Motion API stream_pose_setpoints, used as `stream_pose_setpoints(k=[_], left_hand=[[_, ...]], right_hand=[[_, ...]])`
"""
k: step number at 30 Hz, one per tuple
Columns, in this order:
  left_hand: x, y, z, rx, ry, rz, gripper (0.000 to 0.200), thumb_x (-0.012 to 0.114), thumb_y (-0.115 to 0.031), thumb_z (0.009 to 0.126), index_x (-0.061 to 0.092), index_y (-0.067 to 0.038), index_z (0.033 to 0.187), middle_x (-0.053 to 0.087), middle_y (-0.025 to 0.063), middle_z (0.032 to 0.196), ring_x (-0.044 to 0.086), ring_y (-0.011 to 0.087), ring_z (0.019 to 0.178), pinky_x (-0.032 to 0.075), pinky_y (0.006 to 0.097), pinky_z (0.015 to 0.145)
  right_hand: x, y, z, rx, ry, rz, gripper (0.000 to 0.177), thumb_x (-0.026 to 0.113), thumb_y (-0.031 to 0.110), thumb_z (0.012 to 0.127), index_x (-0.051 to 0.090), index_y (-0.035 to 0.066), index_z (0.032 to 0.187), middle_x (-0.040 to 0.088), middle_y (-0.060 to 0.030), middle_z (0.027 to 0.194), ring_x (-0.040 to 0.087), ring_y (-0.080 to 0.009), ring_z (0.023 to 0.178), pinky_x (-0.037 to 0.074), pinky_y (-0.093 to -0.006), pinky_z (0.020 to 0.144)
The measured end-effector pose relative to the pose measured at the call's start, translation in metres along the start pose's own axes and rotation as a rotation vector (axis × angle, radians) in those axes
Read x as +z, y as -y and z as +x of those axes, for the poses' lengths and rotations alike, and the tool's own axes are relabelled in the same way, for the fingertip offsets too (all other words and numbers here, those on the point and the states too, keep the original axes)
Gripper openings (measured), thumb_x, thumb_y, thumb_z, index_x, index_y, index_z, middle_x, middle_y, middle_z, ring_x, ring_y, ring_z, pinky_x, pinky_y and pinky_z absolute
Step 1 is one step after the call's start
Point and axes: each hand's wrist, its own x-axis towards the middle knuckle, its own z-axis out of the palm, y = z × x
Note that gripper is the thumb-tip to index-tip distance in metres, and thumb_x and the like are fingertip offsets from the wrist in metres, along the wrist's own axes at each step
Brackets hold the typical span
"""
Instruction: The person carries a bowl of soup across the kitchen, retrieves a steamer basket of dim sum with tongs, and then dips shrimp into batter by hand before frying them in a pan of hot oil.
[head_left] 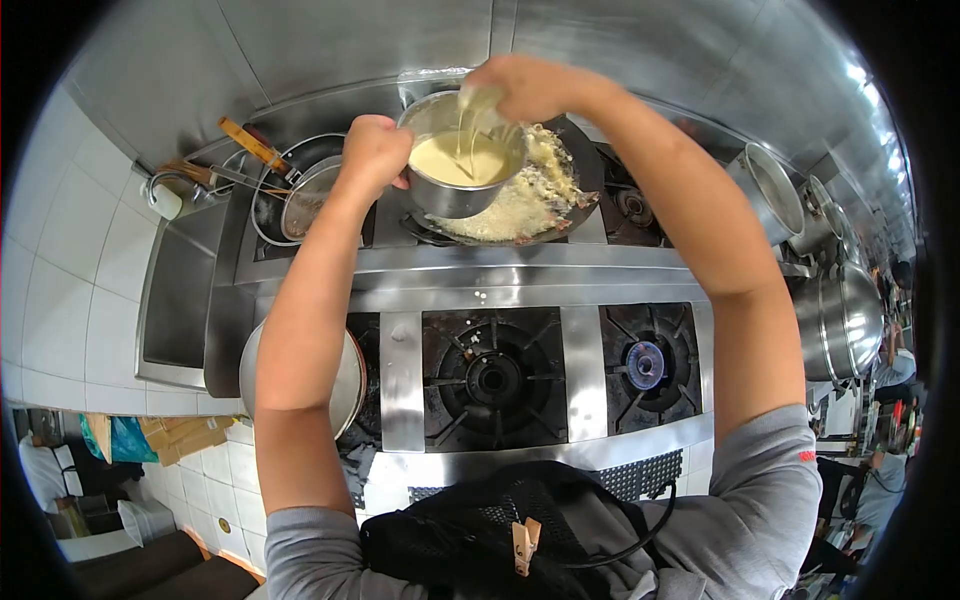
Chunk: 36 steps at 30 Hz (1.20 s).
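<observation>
A steel pot (455,200) of pale yellow batter (450,158) is tilted over the wok, and my left hand (375,155) grips its left side. Above the pot's mouth is my right hand (530,88), its fingers pointing down and coated with batter. Runny strands fall from them into the pot. Blur and batter hide how far these fingers are closed. Below and to the right, the dark wok (580,150) contains pale, frothy, crumbly bits of frying batter (545,185).
A dark pan (265,215) with a strainer (305,205) stands left of the wok. A lit blue burner (645,365) is at the near right, beside an unlit burner (493,376). Large steel pots (770,195) line the right side; a sink (180,290) is at left.
</observation>
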Motion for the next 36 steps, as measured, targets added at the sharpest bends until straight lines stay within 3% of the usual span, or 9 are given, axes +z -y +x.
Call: stream_pose_setpoints(k=[6,8,9,17,27,29,33,35,36], left_hand=[[-0.014,0.008,0.006,-0.028,-0.051,-0.054,0.015,0.054,-0.005,0.074,0.06,0.007,0.069,0.06,0.0143,0.063,0.06,0.023,0.048,0.051,0.0343,0.038],[-0.021,0.007,0.004,-0.04,-0.064,-0.031,0.015,0.054,-0.005,0.075,0.06,0.007,0.068,0.06,0.0143,0.063,0.06,0.0221,0.048,0.051,0.0338,0.039],[-0.024,0.01,0.006,-0.044,-0.06,-0.021,0.016,0.057,-0.007,0.078,0.06,0.009,0.077,0.061,0.0151,0.067,0.061,0.022,0.048,0.053,0.0317,0.039],[-0.041,0.024,0.006,-0.076,-0.091,-0.005,0.015,0.057,-0.008,0.08,0.06,0.007,0.08,0.061,0.0151,0.068,0.061,0.0218,0.048,0.053,0.0318,0.04],[-0.04,0.02,0.003,-0.099,-0.074,0.043,0.015,0.057,-0.007,0.079,0.061,0.007,0.08,0.063,0.0146,0.07,0.061,0.0211,0.049,0.053,0.0313,0.041],[-0.033,0.018,0.003,-0.09,-0.071,0.04,0.015,0.057,-0.007,0.079,0.061,0.007,0.079,0.063,0.0143,0.07,0.062,0.0211,0.05,0.053,0.0317,0.042],[-0.018,0.017,0.005,-0.048,-0.04,0.03,0.014,0.055,-0.006,0.077,0.061,0.006,0.073,0.062,0.0135,0.067,0.062,0.0213,0.051,0.054,0.0337,0.043],[-0.004,0.01,0.002,-0.03,-0.029,0.012,0.016,0.055,-0.006,0.076,0.06,0.006,0.067,0.061,0.0128,0.063,0.061,0.0214,0.05,0.053,0.0343,0.042],[0.002,0.006,0.0,-0.026,-0.026,0.012,0.016,0.055,-0.006,0.076,0.06,0.006,0.067,0.061,0.0128,0.063,0.061,0.0214,0.05,0.053,0.0343,0.042]], right_hand=[[-0.033,-0.019,-0.037,0.141,-0.105,-0.047,0.036,0.059,-0.002,0.069,0.066,0.001,0.104,0.068,-0.018,0.096,0.064,-0.0345,0.094,0.05,-0.0393,0.08],[-0.024,-0.027,-0.04,0.209,0.051,-0.068,0.038,0.055,-0.004,0.067,0.066,0.0,0.103,0.068,-0.0199,0.097,0.065,-0.0364,0.091,0.051,-0.0397,0.077],[-0.019,-0.03,-0.04,0.209,0.051,-0.067,0.038,0.055,-0.004,0.067,0.066,0.0,0.103,0.068,-0.0199,0.097,0.065,-0.0364,0.091,0.051,-0.0397,0.077],[0.018,-0.073,-0.01,0.351,0.058,-0.047,0.038,0.06,-0.002,0.069,0.068,0.003,0.107,0.068,-0.0223,0.095,0.066,-0.0358,0.092,0.053,-0.0411,0.079],[0.02,-0.064,-0.021,0.22,0.111,-0.214,0.032,0.062,0.004,0.074,0.067,0.0,0.105,0.067,-0.0227,0.1,0.066,-0.0364,0.096,0.052,-0.0428,0.081],[0.012,-0.061,-0.019,0.247,-0.096,-0.128,0.03,0.063,0.006,0.074,0.067,0.001,0.103,0.067,-0.0221,0.1,0.066,-0.0351,0.095,0.052,-0.0424,0.081],[-0.003,-0.017,-0.006,0.187,-0.12,0.083,0.031,0.063,0.008,0.075,0.067,0.003,0.105,0.068,-0.0211,0.098,0.066,-0.0338,0.093,0.052,-0.0413,0.081],[0.01,-0.002,0.002,-0.017,0.025,0.063,0.029,0.064,0.008,0.077,0.065,0.004,0.106,0.067,-0.0195,0.098,0.065,-0.0314,0.093,0.051,-0.0409,0.08],[0.018,0.01,0.002,0.011,0.08,0.052,0.034,0.065,0.011,0.076,0.063,0.004,0.11,0.066,-0.0195,0.097,0.065,-0.0317,0.094,0.05,-0.0416,0.082]])
